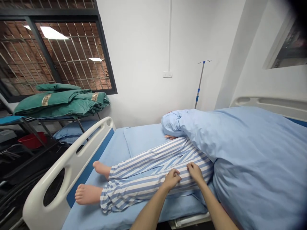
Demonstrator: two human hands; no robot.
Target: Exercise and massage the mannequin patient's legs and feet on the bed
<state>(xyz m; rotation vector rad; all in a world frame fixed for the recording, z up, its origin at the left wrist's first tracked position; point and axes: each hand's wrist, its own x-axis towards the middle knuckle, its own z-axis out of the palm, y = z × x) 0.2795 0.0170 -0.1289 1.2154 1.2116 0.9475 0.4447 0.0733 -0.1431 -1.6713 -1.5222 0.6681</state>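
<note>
Stretched out on the bed is a lifelike figure, perhaps a manikin, in blue-and-white striped trousers. Its bare feet point toward the footboard. My left hand is over the nearer thigh, fingers loosely bent and thumb apart from them. Just to the right, my right hand rests on the same thigh near the hip, its fingers also bent. I see no cloth clearly gripped in either hand. A light blue quilt is bunched over the upper body and hides it. Part of the figure's own hand shows below the quilt.
A white footboard closes the bed's left end, a headboard the right. An IV pole stands by the far wall. Folded green bedding lies on chairs below the barred window, near a red basin.
</note>
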